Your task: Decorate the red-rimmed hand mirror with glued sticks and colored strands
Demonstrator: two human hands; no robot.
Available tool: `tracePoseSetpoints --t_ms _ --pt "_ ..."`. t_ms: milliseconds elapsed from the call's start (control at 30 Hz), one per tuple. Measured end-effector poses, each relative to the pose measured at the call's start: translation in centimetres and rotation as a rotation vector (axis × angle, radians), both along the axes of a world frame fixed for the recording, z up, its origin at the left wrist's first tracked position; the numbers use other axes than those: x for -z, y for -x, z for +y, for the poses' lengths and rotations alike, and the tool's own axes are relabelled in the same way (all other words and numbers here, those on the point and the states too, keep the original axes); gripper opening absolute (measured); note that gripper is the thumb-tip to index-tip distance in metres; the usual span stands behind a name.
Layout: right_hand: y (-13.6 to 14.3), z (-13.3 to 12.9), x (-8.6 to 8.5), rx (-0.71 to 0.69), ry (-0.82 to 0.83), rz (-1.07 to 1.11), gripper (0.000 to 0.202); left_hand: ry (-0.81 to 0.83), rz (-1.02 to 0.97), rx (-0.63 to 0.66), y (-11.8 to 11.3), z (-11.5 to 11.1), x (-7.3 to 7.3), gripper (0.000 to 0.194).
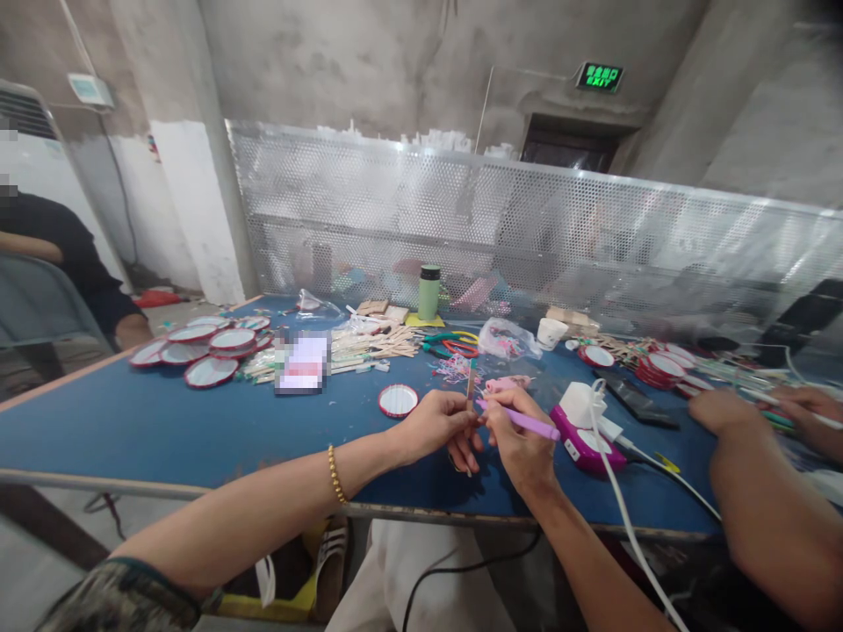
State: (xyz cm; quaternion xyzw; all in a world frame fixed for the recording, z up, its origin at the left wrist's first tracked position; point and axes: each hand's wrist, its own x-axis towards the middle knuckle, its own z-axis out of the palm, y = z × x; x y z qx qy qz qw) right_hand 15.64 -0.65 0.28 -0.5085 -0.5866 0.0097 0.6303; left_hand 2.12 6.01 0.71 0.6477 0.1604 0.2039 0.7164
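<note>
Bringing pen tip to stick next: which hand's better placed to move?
Probably the right hand: it holds the purple pen, its tip close to the thin stick, which the left hand pinches.

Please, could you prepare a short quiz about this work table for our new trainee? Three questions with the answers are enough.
1. Which hand holds the purple tool?
2. Choose: the upright bottle has a body that is a) red; b) green; c) white.
3. Fill in: the left hand grips a thin ___.

Key:
1. The right hand.
2. b.
3. Stick.
</note>
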Motion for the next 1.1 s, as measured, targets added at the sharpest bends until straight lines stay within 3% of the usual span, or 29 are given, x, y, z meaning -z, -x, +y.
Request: tracePoseSetpoints --t_ms 1100 --pt "0.01 0.18 0.17 -0.013 -0.021 -0.051 0.014 -0.017 0.002 -0.027 0.04 -0.01 -0.07 0.052"
